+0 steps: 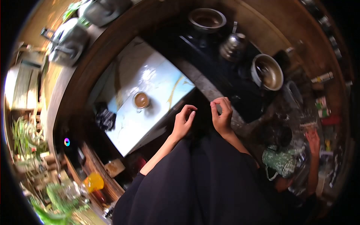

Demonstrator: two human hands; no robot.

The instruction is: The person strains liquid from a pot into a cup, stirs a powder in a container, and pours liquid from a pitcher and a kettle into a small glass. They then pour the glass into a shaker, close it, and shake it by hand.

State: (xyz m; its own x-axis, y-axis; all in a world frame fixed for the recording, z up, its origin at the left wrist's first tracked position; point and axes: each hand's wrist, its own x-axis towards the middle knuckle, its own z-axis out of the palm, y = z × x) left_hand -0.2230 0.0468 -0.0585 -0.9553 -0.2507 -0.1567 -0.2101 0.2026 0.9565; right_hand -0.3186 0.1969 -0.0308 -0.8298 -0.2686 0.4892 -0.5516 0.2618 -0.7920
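Cup [141, 100] of brown drink stands on the marble-patterned table [129, 129], well apart from the left hand [183, 123], which is half-curled, seemingly empty. The right hand [223, 118] is nearer a pinch; whether on anything, I cannot tell. Work seems between steps; taking the cup would call for reaching its handle [140, 110]. Print on the packets [321, 102] is unreadably blurred.

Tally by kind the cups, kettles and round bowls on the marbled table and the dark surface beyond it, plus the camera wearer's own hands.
Cup: 1 (cup)
Kettle: 1 (kettle)
Round bowls: 2 (far bowl, near bowl)
Wearer's hands: 2 (left hand, right hand)
Total: 6
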